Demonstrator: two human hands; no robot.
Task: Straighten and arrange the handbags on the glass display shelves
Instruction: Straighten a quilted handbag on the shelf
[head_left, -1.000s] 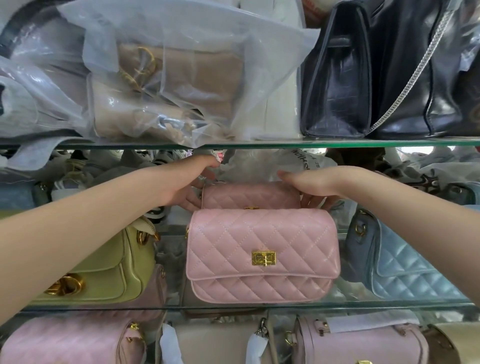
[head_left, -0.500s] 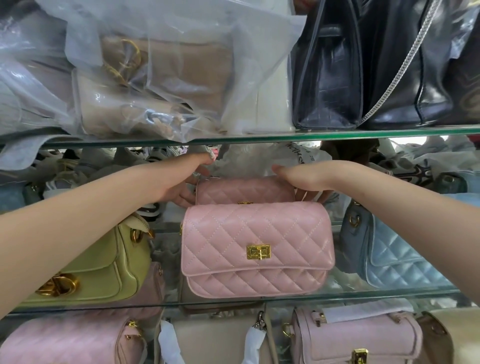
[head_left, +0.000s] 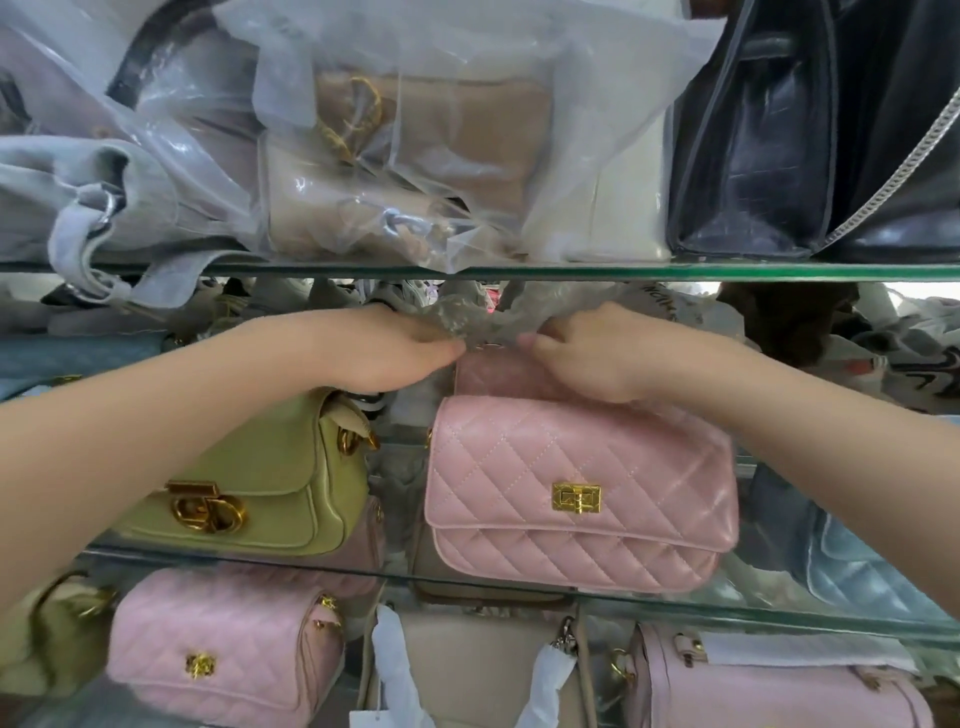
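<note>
Glass shelf (head_left: 260, 564) | rear pink bag (head_left: 498, 375) under right hand (head_left: 587, 358) | left hand (head_left: 384, 353) beside

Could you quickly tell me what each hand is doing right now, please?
Left hand: open, straight fingers touching the crumpled plastic.
Right hand: closed, fingers curled on the crumpled plastic.

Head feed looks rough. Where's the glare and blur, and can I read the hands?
Head view: glare on the clear plastic bags up top veils their contents; the front pink quilted bag is crisp at its clasp, smeared toward its right edge; the blue quilted bag is soft. Left hand and right hand blur into crumpled plastic; grip unclear.
</note>
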